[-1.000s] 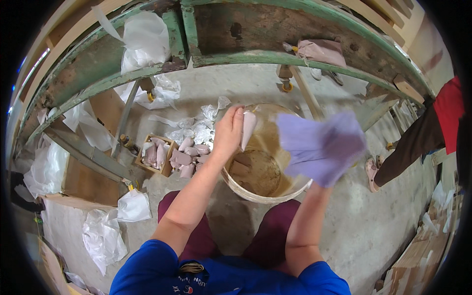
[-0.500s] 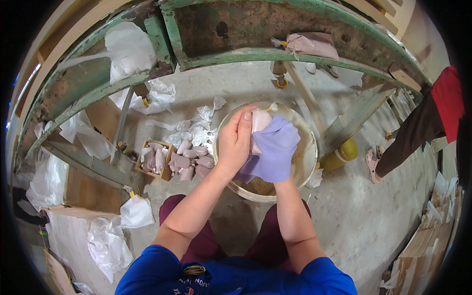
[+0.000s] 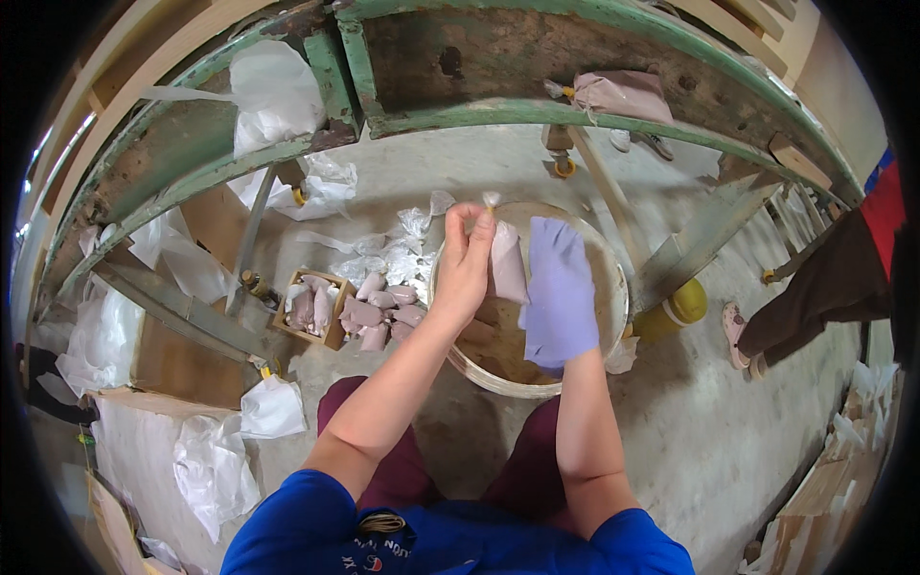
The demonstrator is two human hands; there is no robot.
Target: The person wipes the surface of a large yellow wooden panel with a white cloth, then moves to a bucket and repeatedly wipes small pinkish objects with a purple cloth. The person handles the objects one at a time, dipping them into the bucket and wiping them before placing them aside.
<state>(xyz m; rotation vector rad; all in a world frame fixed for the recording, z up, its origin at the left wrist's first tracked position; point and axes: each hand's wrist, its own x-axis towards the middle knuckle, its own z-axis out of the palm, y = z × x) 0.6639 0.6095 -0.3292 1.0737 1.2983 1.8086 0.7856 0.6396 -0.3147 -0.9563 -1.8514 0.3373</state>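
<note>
My left hand (image 3: 468,254) pinches the tied neck of a small clear bag of pinkish powder (image 3: 508,266). The bag hangs upright over a large round tub (image 3: 622,321) with brownish material inside. On my right hand (image 3: 561,297) is a loose lilac glove. Its fingers are stretched out together just right of the bag, and the thumb is hidden. The glove's edge lies against or very close to the bag's side; I cannot tell which. Left of the tub, several similar filled bags (image 3: 369,314) lie piled on the floor.
A small wooden box (image 3: 335,329) of filled bags stands by the pile, near crumpled clear plastic (image 3: 383,257). Ahead runs a green metal trough (image 3: 460,123) bearing a larger powder bag (image 3: 625,96). A yellow container (image 3: 682,305) and another person's leg (image 3: 795,297) are at right.
My right hand has moved off the bag's front to its right side, uncovering it. My left hand has shifted from beside the bag to its tied neck. The view has shifted slightly.
</note>
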